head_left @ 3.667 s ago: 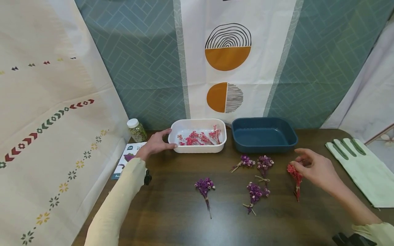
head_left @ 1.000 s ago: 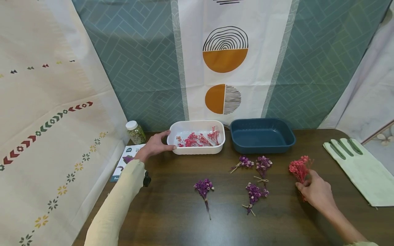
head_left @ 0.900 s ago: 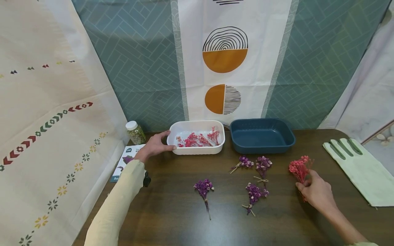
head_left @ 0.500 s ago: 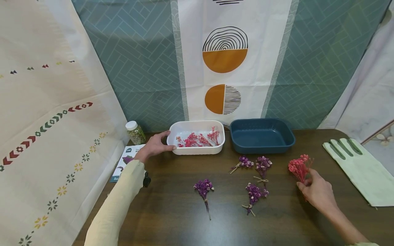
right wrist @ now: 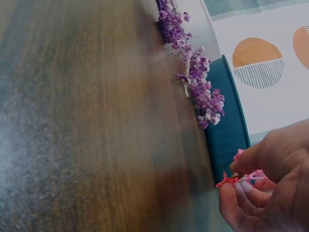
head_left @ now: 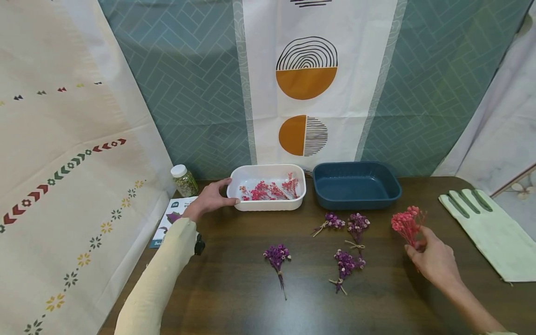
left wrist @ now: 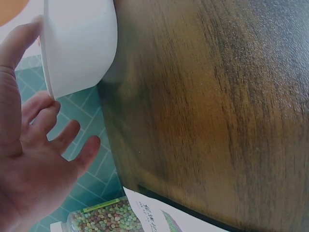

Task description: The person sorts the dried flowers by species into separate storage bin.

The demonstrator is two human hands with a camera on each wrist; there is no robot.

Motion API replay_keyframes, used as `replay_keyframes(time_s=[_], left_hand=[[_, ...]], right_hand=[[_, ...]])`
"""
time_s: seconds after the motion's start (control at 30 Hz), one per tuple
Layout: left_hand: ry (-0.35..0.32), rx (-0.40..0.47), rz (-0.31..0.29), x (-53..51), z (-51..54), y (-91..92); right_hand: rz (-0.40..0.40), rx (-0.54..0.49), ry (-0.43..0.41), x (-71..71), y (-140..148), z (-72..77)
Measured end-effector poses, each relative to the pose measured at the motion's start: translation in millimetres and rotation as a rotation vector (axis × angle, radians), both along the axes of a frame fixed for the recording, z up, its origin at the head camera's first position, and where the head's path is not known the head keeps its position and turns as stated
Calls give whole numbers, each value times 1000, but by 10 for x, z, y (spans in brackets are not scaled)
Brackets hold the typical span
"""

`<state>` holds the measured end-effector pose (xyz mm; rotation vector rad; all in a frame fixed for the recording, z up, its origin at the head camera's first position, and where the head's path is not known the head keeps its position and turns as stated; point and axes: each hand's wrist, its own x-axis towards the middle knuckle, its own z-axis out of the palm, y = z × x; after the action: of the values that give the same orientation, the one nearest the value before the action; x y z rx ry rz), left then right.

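Observation:
A bunch of red dried flowers is pinched by its stems in my right hand, raised off the table at the right; in the right wrist view the hand hides most of it. My left hand holds the left end of a white rectangular dish, thumb and index finger at its rim. Red dried flower sprigs lie inside that dish. Several purple dried flower bunches lie on the table: one alone near the middle, others between it and my right hand.
Right of the white dish stands a dark blue dish. A lidded jar and a printed card sit at the left. A pale green cloth with a fork pattern lies at the right edge. Fabric hangs behind the table.
My right hand first held the red bunch by its blossoms, heads up the table; it now grips the stems and has lifted slightly away from me. The left hand stays at the white dish.

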<state>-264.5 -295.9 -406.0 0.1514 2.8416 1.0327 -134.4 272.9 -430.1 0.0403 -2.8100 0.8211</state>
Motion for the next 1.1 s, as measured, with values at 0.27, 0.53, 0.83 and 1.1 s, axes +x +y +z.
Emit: replay_keyframes(time_s=[0.27, 0.53, 0.83, 1.1], left_hand=[[0, 6, 2, 23, 7, 4], [-2, 5, -1, 31, 7, 2], [-6, 7, 6, 24, 17, 24], [-10, -6, 5, 14, 14, 10]], right_hand=[[44, -1, 70, 10, -33, 63], [70, 26, 99, -52, -33, 156], [114, 39, 104, -131, -94, 261], [154, 39, 125, -164, -168, 301]])
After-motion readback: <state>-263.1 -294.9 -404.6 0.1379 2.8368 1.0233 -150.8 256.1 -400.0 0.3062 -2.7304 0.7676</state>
